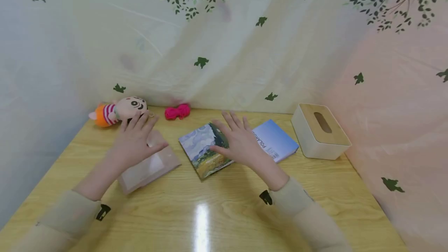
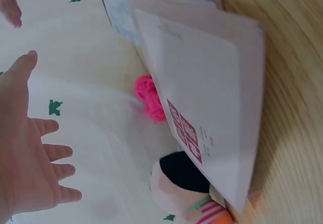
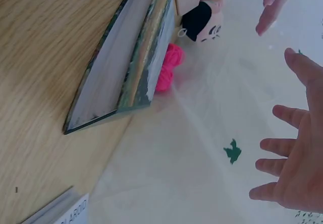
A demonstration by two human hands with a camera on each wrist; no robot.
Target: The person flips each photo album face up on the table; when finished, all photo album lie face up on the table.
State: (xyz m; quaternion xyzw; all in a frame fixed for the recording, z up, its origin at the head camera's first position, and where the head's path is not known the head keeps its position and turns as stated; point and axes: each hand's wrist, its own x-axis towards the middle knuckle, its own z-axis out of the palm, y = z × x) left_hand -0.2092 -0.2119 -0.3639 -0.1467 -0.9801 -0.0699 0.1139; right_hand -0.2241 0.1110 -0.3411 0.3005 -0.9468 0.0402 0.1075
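Left hand and right hand spread, empty above pale-pink rectangular book and landscape-printed glossy hardback; likely pre-grasp, any pickup needs lowering, gripping.

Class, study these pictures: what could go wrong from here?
1. Reaching for the rectangular hardback with a painted landscape cover could nudge the blue-and-white rectangular POLAROID book close beside it.
2. The white box with a slotted, wood-coloured lid stands near the right edge of the wood-grain table; a wide sweep of the right grip might knock it.
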